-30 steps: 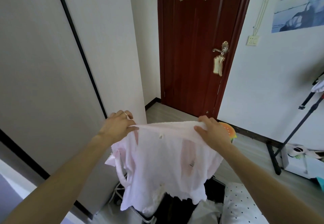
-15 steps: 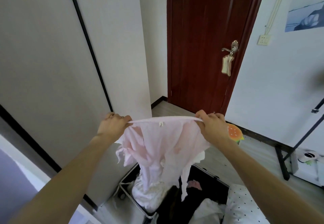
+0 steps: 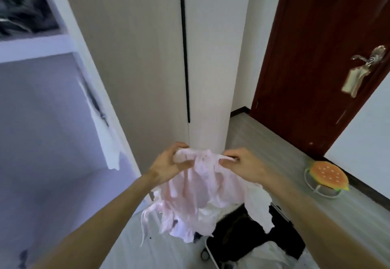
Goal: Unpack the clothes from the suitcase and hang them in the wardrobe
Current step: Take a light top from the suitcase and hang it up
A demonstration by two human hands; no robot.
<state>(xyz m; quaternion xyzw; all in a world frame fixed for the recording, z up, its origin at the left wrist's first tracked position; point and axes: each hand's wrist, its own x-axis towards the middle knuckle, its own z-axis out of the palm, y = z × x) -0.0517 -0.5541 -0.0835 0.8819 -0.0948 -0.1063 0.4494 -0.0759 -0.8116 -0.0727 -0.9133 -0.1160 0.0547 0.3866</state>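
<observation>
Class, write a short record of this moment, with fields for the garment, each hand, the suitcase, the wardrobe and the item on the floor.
pink garment: bunched, hanging over the suitcase
left hand: grips its top edge
right hand: pinches the same edge
suitcase: open on the floor, clothes inside
wardrobe: left section open, other doors closed
burger-shaped object: on the floor by the wall

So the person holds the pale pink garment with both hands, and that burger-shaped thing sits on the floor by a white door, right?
Not quite: the head view shows a dark red door, not white. Otherwise yes: left hand and right hand both grip the pale pink garment, and the burger-shaped thing sits on the floor by that door.
</observation>
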